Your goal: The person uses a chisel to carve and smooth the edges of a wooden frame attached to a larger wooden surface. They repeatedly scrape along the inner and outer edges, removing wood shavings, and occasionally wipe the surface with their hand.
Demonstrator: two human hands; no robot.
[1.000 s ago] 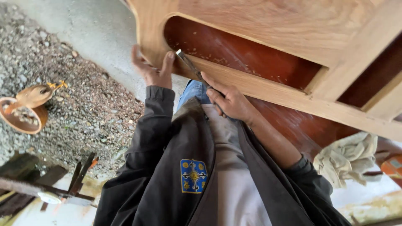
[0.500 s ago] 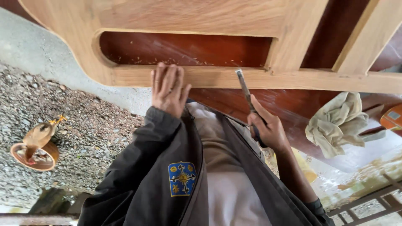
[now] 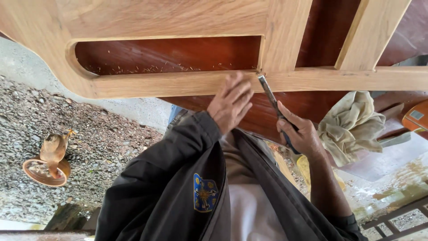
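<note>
Looking down from my head, I see my right hand [image 3: 299, 134] wrapped tight around the dark handle of a thin metal chisel [image 3: 269, 94]. Its tip touches the pale carved wooden frame [image 3: 178, 82], right in the corner where the long bottom rail meets an upright bar. My left hand [image 3: 231, 103] is flat and loose, fingers [image 3: 240, 91] spread out, pressing on the rail just beside that corner. It holds nothing.

The chisel looks stiff, hard and sharp at the end, and I think it is light. The handle is the safe place to hold it, well back from the tip. The frame looks heavy and hard and will not bend. Small wood chips lie on the rail's top edge.

On my dark jacket, below the frame, there is a blue patch [image 3: 205, 198] shaped like a shield, with a yellow design. To the right of the frame, a crumpled pale cloth [image 3: 352, 122] lies. Far to the left of the frame, on grey gravel [image 3: 89, 147], stands a small brown wooden bird [image 3: 52, 151] on a round base.
</note>
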